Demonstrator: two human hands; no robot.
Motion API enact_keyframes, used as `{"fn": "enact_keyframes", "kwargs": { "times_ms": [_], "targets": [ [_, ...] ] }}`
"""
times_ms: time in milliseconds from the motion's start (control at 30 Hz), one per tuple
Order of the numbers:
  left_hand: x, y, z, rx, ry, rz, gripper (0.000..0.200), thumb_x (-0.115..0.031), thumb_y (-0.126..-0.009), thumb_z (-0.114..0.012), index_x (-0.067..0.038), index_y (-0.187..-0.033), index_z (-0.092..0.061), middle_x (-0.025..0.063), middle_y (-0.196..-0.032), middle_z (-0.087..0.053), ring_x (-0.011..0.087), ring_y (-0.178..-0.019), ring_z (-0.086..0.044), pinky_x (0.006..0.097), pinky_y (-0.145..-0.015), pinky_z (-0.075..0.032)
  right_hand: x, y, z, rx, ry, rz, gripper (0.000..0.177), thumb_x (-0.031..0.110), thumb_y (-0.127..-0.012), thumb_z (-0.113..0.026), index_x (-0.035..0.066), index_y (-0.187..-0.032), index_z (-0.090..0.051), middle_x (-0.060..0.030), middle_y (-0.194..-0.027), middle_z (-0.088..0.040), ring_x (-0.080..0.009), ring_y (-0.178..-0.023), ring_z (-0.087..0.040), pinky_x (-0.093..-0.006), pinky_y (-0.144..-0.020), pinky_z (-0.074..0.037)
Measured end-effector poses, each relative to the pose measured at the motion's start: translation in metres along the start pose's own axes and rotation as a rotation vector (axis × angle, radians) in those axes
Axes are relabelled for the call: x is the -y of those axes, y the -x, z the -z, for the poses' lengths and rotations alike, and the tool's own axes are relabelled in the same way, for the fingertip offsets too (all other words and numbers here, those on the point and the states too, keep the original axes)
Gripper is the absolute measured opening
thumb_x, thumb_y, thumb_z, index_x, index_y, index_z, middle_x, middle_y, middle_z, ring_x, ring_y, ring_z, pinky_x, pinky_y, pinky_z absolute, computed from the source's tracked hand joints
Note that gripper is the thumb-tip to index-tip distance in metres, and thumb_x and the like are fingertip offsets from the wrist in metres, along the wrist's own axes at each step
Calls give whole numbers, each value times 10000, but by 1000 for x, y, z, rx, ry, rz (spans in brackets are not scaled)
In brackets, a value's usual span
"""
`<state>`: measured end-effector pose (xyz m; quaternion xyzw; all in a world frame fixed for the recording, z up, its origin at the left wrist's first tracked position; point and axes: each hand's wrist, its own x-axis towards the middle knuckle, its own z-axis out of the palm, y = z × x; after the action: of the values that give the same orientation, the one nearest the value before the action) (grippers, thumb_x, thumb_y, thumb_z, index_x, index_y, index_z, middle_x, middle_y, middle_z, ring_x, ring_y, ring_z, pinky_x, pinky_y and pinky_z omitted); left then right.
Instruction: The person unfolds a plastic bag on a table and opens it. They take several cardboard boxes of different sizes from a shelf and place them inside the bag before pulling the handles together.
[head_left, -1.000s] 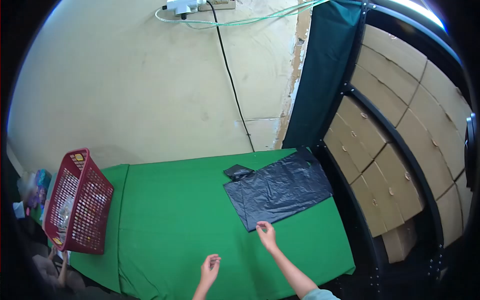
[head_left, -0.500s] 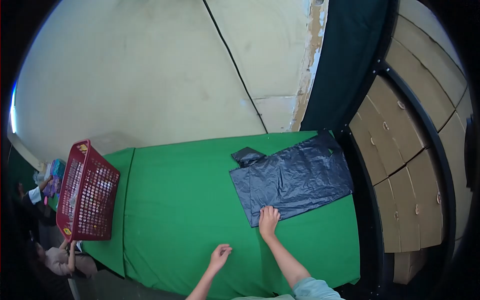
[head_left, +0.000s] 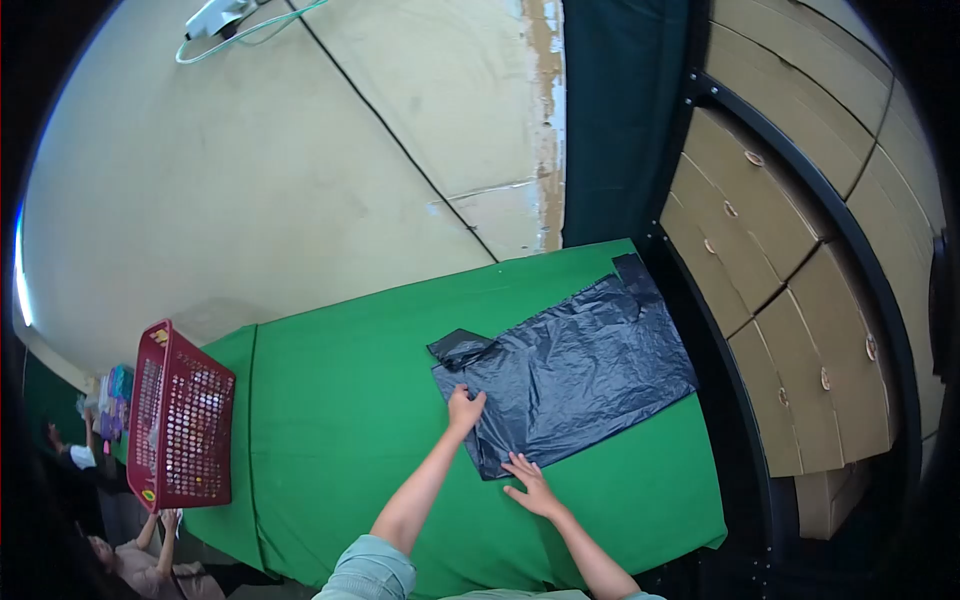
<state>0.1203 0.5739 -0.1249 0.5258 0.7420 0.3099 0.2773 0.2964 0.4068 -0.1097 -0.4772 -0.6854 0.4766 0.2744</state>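
Observation:
A dark plastic bag lies flat and creased on the green cloth of the table, with a folded flap at its upper left corner. My left hand touches the left edge of the bag, thumb and fingers apart. At the bag's lower edge rests my right hand, its fingers spread, the fingertips on the plastic.
A red perforated basket stands at the table's left end. Beyond it are two people and stacked coloured packs. Cardboard boxes fill a black rack on the right. Behind the table rises a pale wall.
My left hand has moved up and forward onto the bag's left edge. My right hand's fingers have spread at the lower edge. The camera view has shifted and tilted.

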Motion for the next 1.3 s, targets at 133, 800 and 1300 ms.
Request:
{"fn": "enact_keyframes", "kwargs": {
  "times_ms": [133, 800, 1300],
  "targets": [
    [-41, 7, 27, 358, 582, 359, 310, -257, -808, -602, -34, -1020, -558, 8, -744, -561, 98, -646, -498, 256, -541, -383, 5, 7, 7, -128, -334, -71, 395, 179, -820, -584, 73, -1194, -515, -108, -1261, -479, -231, -1222, -386, -386, -1014, -279],
    [-10, 232, 40, 1399, 446, -112, 397, -202, -829, -613, -48, -1175, -493, 72, -1072, -558, 136, -946, -545, 287, -826, -443, 6, 240, 112, -809, -1498, -575, 705, 612, -781, -507, 14, -1149, -445, -126, -1150, -494, -269, -964, -495, -438, -794, -429],
    [32, 27, 59, 190, 196, 305, 589, -204, -696, -725, 16, -1155, -428, 138, -1006, -574, 181, -817, -571, 270, -635, -467, -13, 247, 79, -982, -627, -728, 79, -11, -698, -603, 5, -751, -546, -34, -714, -565, -141, -616, -537, -277, -559, -419]
  ]
}}
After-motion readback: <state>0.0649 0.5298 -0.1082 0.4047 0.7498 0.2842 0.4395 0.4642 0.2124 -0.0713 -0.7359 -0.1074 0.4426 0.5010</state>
